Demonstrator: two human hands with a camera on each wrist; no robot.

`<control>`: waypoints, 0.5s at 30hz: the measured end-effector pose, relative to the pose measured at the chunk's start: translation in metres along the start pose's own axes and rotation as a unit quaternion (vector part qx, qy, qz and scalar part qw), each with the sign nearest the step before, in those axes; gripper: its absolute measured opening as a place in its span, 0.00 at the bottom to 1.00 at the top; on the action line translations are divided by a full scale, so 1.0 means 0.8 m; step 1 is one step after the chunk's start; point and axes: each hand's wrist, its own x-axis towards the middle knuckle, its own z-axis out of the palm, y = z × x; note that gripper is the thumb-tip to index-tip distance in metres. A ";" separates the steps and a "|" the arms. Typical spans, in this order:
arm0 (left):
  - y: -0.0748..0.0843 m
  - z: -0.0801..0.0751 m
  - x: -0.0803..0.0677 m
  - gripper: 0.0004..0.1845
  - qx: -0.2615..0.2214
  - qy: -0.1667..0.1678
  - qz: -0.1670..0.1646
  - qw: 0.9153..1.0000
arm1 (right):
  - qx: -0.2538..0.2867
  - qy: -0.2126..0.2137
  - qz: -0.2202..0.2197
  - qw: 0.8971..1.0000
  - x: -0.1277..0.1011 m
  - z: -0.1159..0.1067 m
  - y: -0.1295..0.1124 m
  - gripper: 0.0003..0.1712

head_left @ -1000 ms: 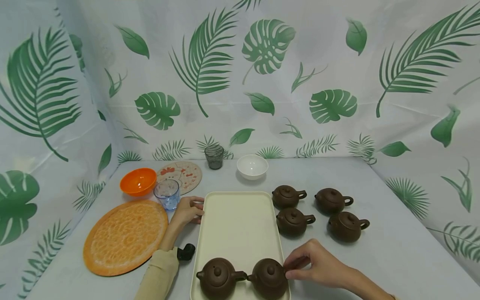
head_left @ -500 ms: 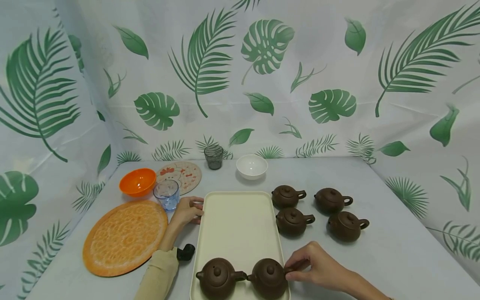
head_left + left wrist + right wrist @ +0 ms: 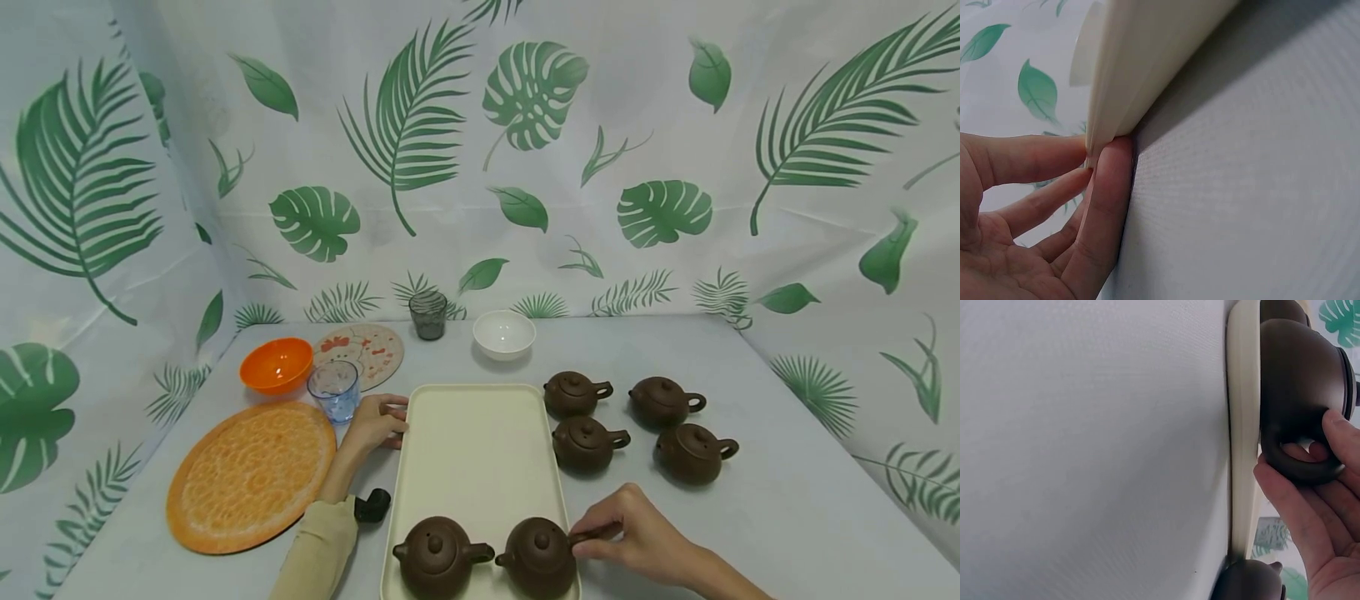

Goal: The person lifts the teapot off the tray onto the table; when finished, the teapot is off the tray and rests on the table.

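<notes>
Two dark brown teapots stand side by side at the near end of a cream tray [image 3: 476,454]. My right hand [image 3: 637,537] pinches the handle of the right teapot [image 3: 536,554] between thumb and fingers; the right wrist view shows fingers through the handle loop [image 3: 1300,469]. Its spout points left, a narrow gap away from the handle of the left teapot [image 3: 435,554]. My left hand [image 3: 375,425] holds the tray's left rim. Up close in the left wrist view, the fingertips [image 3: 1113,156] pinch that rim [image 3: 1094,125].
Several more brown teapots [image 3: 585,442] stand right of the tray, two near its edge. On the left lie an orange round mat [image 3: 251,475], a blue glass [image 3: 335,392], an orange bowl [image 3: 276,365] and a patterned mat [image 3: 375,354]. Behind are a grey glass [image 3: 428,315] and white bowl [image 3: 504,335].
The right teapot has turned slightly, so its spout sits a little apart from the left teapot's handle and more of its own handle shows. My left hand and the tray stay still.
</notes>
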 end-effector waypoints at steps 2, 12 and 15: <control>-0.001 0.000 0.001 0.23 -0.002 -0.001 0.000 1.000 | -0.001 0.007 -0.011 1.000 -0.002 -0.002 0.002 0.07; -0.001 -0.002 0.001 0.23 0.002 -0.004 0.000 1.000 | 0.001 0.020 0.013 1.000 -0.022 -0.043 0.003 0.06; 0.000 -0.002 0.001 0.23 0.003 -0.004 -0.002 1.000 | -0.004 0.020 0.029 0.999 -0.034 -0.062 0.004 0.07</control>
